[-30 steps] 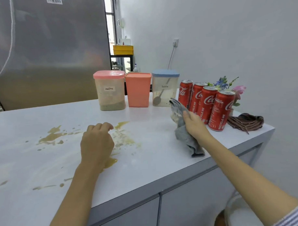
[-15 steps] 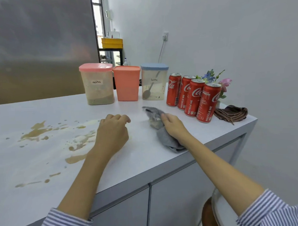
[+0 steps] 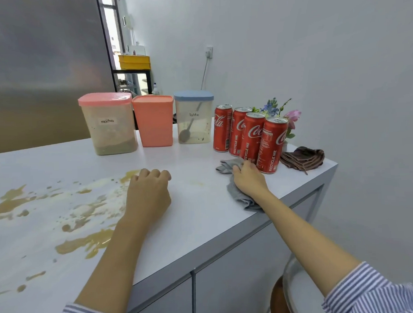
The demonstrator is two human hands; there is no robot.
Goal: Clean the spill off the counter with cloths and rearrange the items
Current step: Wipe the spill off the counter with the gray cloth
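A brown coffee-coloured spill [image 3: 85, 207] spreads over the left half of the white counter [image 3: 197, 203]. My left hand [image 3: 147, 196] rests on the counter at the spill's right edge, fingers curled into a fist, holding nothing. My right hand [image 3: 248, 179] grips a crumpled grey cloth [image 3: 241, 198] that lies on the counter just in front of several red cola cans [image 3: 251, 133]. A folded brown cloth [image 3: 302, 158] sits at the counter's right corner.
Along the back stand a pink-lidded jar marked mocha [image 3: 108, 124], an orange container [image 3: 154, 122] and a blue-lidded jar marked latte [image 3: 193, 119] with a spoon inside. Flowers [image 3: 276, 109] stand behind the cans. A steel fridge [image 3: 45, 68] rises at left; a stool [image 3: 299, 293] stands below right.
My right hand has lowered the grey cloth from the air onto the counter and slid it up against the cans. My left hand has shifted to the spill's right edge.
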